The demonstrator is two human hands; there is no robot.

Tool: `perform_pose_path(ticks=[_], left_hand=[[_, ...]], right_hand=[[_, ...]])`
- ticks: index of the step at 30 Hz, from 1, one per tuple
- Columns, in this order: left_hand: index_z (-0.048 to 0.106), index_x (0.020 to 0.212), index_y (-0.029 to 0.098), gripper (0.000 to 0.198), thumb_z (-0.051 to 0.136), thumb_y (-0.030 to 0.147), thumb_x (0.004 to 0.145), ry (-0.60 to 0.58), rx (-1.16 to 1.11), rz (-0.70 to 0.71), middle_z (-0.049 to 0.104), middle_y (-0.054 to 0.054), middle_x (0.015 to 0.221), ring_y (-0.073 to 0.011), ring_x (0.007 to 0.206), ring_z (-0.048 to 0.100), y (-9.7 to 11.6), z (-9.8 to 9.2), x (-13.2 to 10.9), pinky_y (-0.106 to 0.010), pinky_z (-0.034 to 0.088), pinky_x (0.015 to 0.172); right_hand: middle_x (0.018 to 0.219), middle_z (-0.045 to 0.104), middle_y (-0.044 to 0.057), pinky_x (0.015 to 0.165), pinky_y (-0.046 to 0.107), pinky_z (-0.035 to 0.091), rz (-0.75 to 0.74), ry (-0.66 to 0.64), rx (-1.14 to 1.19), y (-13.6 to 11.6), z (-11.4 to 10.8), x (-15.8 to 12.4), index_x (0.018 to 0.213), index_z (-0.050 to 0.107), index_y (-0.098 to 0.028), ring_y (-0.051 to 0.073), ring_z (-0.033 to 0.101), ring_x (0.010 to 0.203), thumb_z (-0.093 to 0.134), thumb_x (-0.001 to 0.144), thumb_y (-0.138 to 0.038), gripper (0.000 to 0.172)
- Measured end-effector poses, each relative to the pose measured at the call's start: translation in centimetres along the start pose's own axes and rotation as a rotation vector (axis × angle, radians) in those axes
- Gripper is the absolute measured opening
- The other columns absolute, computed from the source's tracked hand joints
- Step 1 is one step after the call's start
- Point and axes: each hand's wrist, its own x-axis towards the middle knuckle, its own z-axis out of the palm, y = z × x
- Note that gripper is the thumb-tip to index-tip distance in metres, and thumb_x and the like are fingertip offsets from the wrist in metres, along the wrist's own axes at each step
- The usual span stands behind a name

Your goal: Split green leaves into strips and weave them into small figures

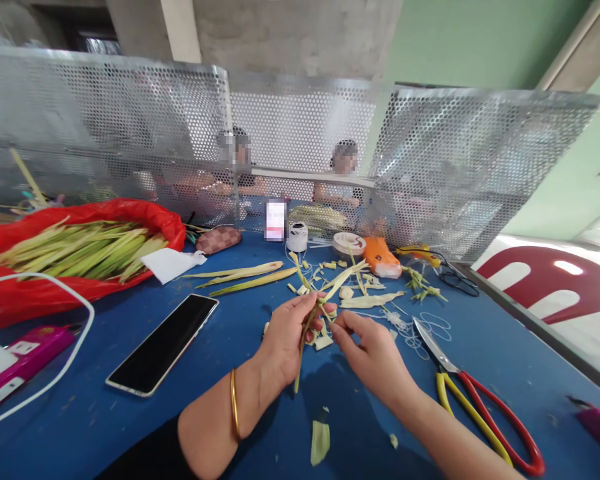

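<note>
Between the fingers of my left hand (291, 327) is a bundle of green leaf strips (336, 285), its thin stem hanging below the palm. My right hand (373, 347) is closed at the fingertips close beside the bundle; what it pinches, perhaps thread or a thin strip, is too small to make out. Cut leaf scraps (373, 300) lie scattered behind and under the hands. Scissors (473, 393) with one red and one yellow handle lie open to the right. Loose white thread (433, 330) curls near their blades.
A red plastic bag (95, 287) full of long leaves stands at left, near a dark-screened phone (165, 343) and a purple power strip (25, 363). A thread spool (297, 237), tape roll (349, 245) and orange packet (380, 257) sit before a perforated metal screen (305, 113). Two people sit behind it.
</note>
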Motion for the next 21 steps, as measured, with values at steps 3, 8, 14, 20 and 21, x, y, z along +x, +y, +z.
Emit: perform_pose_path(ticks=[3, 8, 14, 20, 21], left_hand=[[0.069, 0.092, 0.012, 0.02, 0.068, 0.025, 0.076, -0.036, 0.012, 0.007, 0.071, -0.008, 0.081, -0.0036, 0.047, 0.047, -0.1, 0.0, 0.0, -0.015, 0.028, 0.041], [0.068, 0.085, 0.012, 0.018, 0.073, 0.023, 0.07, -0.075, 0.037, 0.007, 0.067, -0.004, 0.073, -0.0032, 0.047, 0.044, -0.4, -0.1, 0.0, -0.016, 0.026, 0.041], [0.07, 0.081, 0.013, 0.021, 0.072, 0.03, 0.069, -0.121, 0.071, -0.114, 0.064, -0.002, 0.069, -0.0048, 0.048, 0.044, -0.3, 0.1, -0.5, -0.018, 0.022, 0.043], [0.07, 0.073, 0.013, 0.022, 0.077, 0.033, 0.065, -0.213, 0.211, -0.163, 0.062, -0.002, 0.063, -0.0047, 0.045, 0.037, -0.7, 0.0, -0.4, -0.022, 0.015, 0.042], [0.07, 0.073, 0.013, 0.021, 0.077, 0.032, 0.065, -0.233, 0.21, -0.175, 0.062, -0.002, 0.063, -0.0047, 0.045, 0.037, -0.8, -0.1, -0.4, -0.022, 0.015, 0.043]], right_hand=[[0.057, 0.05, -0.003, 0.055, 0.025, 0.032, 0.029, -0.028, 0.034, 0.2, -0.1, 0.3, 0.062, 0.048, -0.022, 0.014, 0.045, 0.057, 0.049, 0.089, -0.031, 0.028], [0.082, 0.066, 0.001, 0.074, 0.027, 0.043, 0.169, -0.055, 0.648, 0.0, -0.5, 1.0, 0.085, 0.063, -0.021, 0.017, 0.059, 0.079, 0.065, 0.077, -0.031, 0.013], [0.068, 0.062, -0.001, 0.062, 0.025, 0.043, 0.458, 0.082, 1.183, 0.4, -0.7, 1.5, 0.081, 0.07, -0.017, 0.011, 0.053, 0.06, 0.077, 0.067, -0.04, 0.027], [0.057, 0.062, 0.0, 0.054, 0.024, 0.041, 0.522, 0.218, 1.129, 0.9, -0.3, 1.7, 0.064, 0.067, -0.015, 0.01, 0.051, 0.051, 0.086, 0.053, -0.041, 0.034], [0.056, 0.061, -0.001, 0.053, 0.024, 0.041, 0.532, 0.224, 1.143, 0.9, -0.2, 1.7, 0.063, 0.067, -0.015, 0.01, 0.05, 0.05, 0.086, 0.053, -0.041, 0.033]])
